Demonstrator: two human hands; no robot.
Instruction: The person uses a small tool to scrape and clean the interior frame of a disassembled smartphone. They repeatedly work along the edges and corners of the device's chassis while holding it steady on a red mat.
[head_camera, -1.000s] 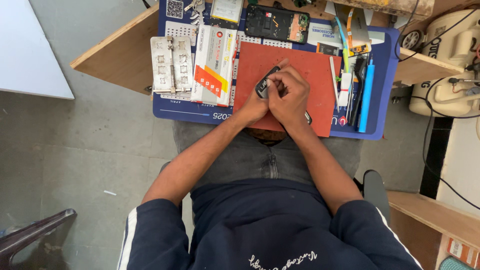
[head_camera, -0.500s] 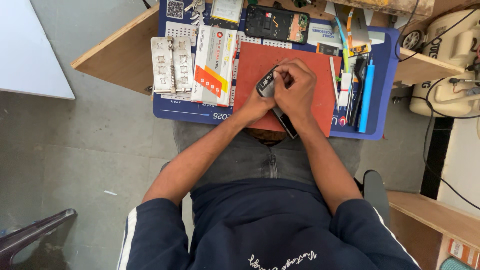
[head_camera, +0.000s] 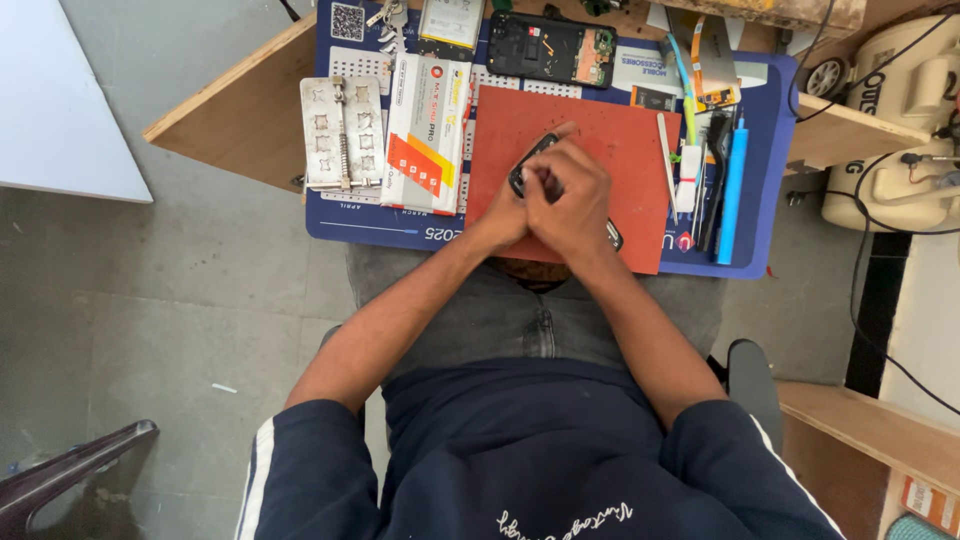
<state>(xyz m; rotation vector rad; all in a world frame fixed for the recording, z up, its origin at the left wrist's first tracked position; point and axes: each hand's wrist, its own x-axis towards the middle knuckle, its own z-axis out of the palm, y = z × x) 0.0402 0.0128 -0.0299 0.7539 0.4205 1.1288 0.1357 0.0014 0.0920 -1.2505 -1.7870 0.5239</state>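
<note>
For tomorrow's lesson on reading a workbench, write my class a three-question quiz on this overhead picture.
1. True or false: both hands rest on the red mat.
2. What lies left of the mat? A) a white box with an orange patch B) a kettle C) a keyboard
3. Fill in: the long tool right of the mat is ___ in colour.

Key:
1. True. The hands are clasped round a dark phone.
2. A, the box.
3. Blue, the tool.
</note>
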